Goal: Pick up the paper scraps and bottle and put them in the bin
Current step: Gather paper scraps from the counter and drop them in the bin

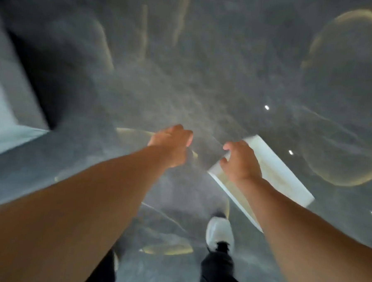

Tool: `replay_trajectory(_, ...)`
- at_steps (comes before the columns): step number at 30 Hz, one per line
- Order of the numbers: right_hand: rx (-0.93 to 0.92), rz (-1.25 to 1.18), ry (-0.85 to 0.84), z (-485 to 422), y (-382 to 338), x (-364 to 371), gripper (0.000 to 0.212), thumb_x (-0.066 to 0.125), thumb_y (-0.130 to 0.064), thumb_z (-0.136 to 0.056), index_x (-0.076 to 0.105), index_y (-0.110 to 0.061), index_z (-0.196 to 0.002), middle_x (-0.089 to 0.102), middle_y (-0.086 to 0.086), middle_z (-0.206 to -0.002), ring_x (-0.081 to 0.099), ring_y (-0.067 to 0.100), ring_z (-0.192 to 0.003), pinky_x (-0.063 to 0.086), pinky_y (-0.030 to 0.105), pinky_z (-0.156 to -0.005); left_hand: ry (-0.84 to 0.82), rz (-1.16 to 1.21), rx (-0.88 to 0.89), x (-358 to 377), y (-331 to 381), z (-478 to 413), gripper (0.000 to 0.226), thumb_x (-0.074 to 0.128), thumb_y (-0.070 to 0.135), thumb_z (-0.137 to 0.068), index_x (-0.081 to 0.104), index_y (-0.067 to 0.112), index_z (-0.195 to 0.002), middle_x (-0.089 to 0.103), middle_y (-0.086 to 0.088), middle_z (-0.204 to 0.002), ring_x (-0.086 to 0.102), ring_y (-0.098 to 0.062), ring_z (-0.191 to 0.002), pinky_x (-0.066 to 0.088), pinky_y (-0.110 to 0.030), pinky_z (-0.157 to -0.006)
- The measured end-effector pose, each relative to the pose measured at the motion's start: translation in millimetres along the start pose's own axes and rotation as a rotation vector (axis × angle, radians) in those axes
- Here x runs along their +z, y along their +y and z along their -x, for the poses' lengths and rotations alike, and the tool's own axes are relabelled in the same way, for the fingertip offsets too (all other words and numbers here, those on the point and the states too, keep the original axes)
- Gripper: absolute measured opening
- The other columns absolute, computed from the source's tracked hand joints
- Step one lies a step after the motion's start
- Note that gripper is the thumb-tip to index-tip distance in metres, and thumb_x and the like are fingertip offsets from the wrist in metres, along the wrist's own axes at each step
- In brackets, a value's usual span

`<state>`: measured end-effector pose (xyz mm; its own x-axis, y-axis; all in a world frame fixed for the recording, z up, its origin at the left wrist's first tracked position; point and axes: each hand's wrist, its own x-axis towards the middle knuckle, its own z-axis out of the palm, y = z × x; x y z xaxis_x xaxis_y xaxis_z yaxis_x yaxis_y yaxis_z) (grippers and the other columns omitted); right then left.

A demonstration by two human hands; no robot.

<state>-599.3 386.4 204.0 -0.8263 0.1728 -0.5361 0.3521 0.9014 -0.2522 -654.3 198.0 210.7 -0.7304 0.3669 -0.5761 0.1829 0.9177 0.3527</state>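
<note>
So the whole shot is pretty motion-blurred, looking straight down at a grey carpet (205,77) with faint yellowish ring patterns on it. Using the white sheet of paper (276,173) as the reference point: the right hand (241,161) is right on top of its near-left end, fingers curled down over the edge and thumb tucked at the side, so it's gripping that sheet. The paper sticks out from under the hand toward the right and looks flat and rectangular, held above the carpet.

The left hand (174,144) is just left of the paper, not touching it, fingers loosely curled into a half fist. Can't tell if there's anything inside it, too blurry.

A few tiny white scraps (266,107) sit on the carpet beyond and to the right of the paper, well apart from each other. Below the paper, closer to the person, there's a white shoe (219,231) and a dark trouser leg (219,269). Way off to the left of the paper is a pale grey box-like edge (7,118), could be furniture, can't say for sure
</note>
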Motion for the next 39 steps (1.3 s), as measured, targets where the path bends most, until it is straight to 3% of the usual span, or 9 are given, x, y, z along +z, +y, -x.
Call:
replay_trajectory(12,-0.729,0.112,0.093,41.3,-532.8,32.7,0.024,0.057,-0.019,-0.079,0.059,-0.018,-0.103,0.055,0.01,-0.109,0.057,0.036,-0.1,0.05,0.041,-0.076,0.337,0.062,-0.542,-192.4,-395.9,253.3,0.024,0.058,0.018,-0.078,0.058,0.027,-0.101,0.054,-0.003,-0.108,0.058,-0.03,-0.1,0.042,-0.032,-0.072)
replay_trajectory(19,-0.965,0.312,-0.036,75.7,-695.0,100.7,0.039,0.054,-0.02,-0.085,0.047,-0.02,-0.123,0.047,0.007,-0.122,0.049,0.031,-0.11,0.046,0.037,-0.076,0.436,0.136,-0.779,-178.0,-521.6,326.5,0.042,0.06,0.015,-0.079,0.05,0.028,-0.118,0.047,-0.005,-0.116,0.051,-0.031,-0.101,0.047,-0.04,-0.071)
replay_trajectory(23,-1.005,0.442,-0.038,76.7,-756.6,146.9,0.053,0.057,-0.02,-0.082,0.041,-0.03,-0.131,0.032,0.008,-0.14,0.031,0.035,-0.128,0.042,0.045,-0.093,0.485,0.156,-0.928,-147.7,-563.4,345.1,0.068,0.064,0.029,-0.074,0.03,0.045,-0.13,0.021,-0.004,-0.147,0.032,-0.043,-0.121,0.041,-0.046,-0.081)
replay_trajectory(25,-0.966,0.557,-0.049,74.7,-777.4,171.0,0.065,0.058,-0.022,-0.079,0.032,-0.038,-0.136,0.013,0.008,-0.154,0.015,0.04,-0.138,0.027,0.057,-0.108,0.46,0.256,-1.02,-126.0,-580.9,351.5,0.071,0.061,0.039,-0.075,0.022,0.052,-0.134,0.005,0.0,-0.155,0.023,-0.047,-0.128,0.04,-0.051,-0.09)
replay_trajectory(27,-0.878,0.609,-0.084,66.4,-790.1,190.4,0.071,0.056,-0.022,-0.077,0.026,-0.042,-0.138,0.001,0.006,-0.158,0.002,0.042,-0.142,0.009,0.067,-0.11,0.496,0.305,-1.059,-110.2,-593.2,350.6,0.065,0.059,0.041,-0.076,0.028,0.049,-0.132,0.016,-0.002,-0.15,0.03,-0.044,-0.121,0.041,-0.05,-0.086)
replay_trajectory(29,-0.832,0.557,-0.072,59.6,-791.8,202.8,0.063,0.056,-0.024,-0.076,0.032,-0.039,-0.132,0.012,0.006,-0.153,0.01,0.04,-0.14,0.018,0.068,-0.106,0.549,0.256,-1.044,-101.2,-601.6,347.7,0.059,0.061,0.032,-0.072,0.037,0.044,-0.124,0.034,-0.003,-0.132,0.037,-0.04,-0.111,0.04,-0.045,-0.077)
replay_trajectory(31,-0.9,0.531,0.075,54.9,-783.7,210.7,0.055,0.058,-0.018,-0.073,0.04,-0.031,-0.123,0.031,0.004,-0.138,0.029,0.035,-0.129,0.034,0.058,-0.096,0.584,0.258,-0.978,-97.5,-609.6,346.0,0.054,0.061,0.019,-0.068,0.043,0.038,-0.115,0.041,-0.004,-0.118,0.043,-0.037,-0.104,0.041,-0.04,-0.072)
replay_trajectory(34,-1.063,0.51,0.204,50.3,-766.1,213.7,0.043,0.054,-0.001,-0.074,0.048,-0.018,-0.113,0.046,0.008,-0.123,0.042,0.033,-0.113,0.038,0.043,-0.084,0.617,0.279,-0.902,-94.5,-614.3,345.5,0.036,0.058,0.01,-0.071,0.053,0.028,-0.102,0.046,-0.005,-0.105,0.048,-0.036,-0.098,0.043,-0.037,-0.065)
replay_trajectory(39,-1.123,0.394,0.016,49.9,-725.8,191.4,0.027,0.041,0.007,-0.082,0.056,-0.007,-0.098,0.049,0.013,-0.115,0.045,0.034,-0.11,0.042,0.038,-0.076,0.561,0.305,-0.828,-102.1,-580.5,325.0,0.026,0.057,0.006,-0.072,0.058,0.022,-0.092,0.048,-0.006,-0.099,0.052,-0.034,-0.094,0.049,-0.04,-0.071)
